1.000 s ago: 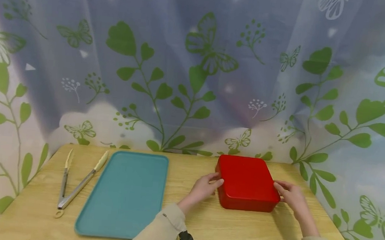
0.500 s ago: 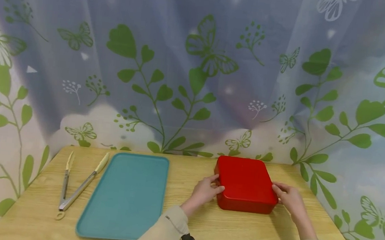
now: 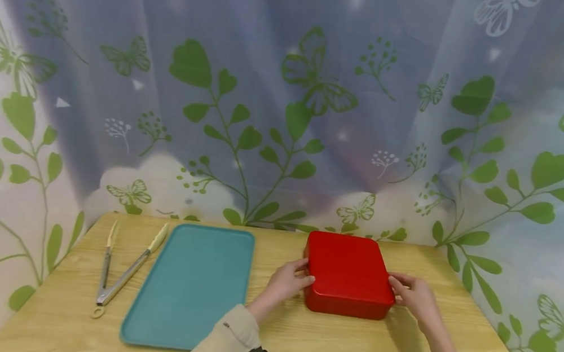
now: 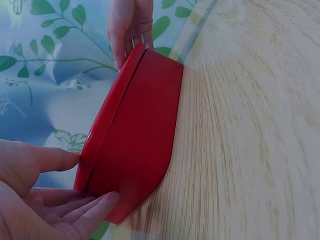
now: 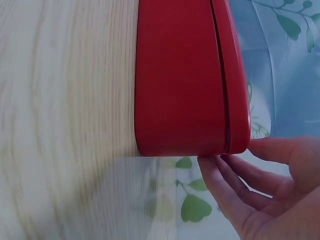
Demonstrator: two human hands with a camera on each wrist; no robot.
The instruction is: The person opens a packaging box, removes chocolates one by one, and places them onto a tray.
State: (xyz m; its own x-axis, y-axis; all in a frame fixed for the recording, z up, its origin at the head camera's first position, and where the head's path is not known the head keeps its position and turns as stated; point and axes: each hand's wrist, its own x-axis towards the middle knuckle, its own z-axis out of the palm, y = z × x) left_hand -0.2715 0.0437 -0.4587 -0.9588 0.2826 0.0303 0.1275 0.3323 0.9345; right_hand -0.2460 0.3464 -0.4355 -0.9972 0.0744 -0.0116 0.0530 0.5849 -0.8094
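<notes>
A red square box [image 3: 349,267] with rounded corners rests on the right part of the table. In the left wrist view a dark seam sets off its lid [image 4: 111,110], which sits on the body. My left hand [image 3: 284,284] holds the box's left side, thumb at the lid edge and fingers against the wall below. On the opposite side my right hand [image 3: 415,297] holds it likewise; in the right wrist view its thumb meets the lid rim and its fingertips [image 5: 206,162] touch the body. The box's contents are hidden by the lid.
A teal rectangular tray [image 3: 195,286] lies left of the box, partly behind my left sleeve [image 3: 225,338]. Farther left are spread metal tongs [image 3: 121,285] with cream tips. A patterned curtain [image 3: 247,110] hangs behind the wooden table [image 3: 326,350].
The red box has slid left, nearer the tray, and slightly toward me, both hands moving with it. The tray and tongs stay in place; the head view has shifted a little.
</notes>
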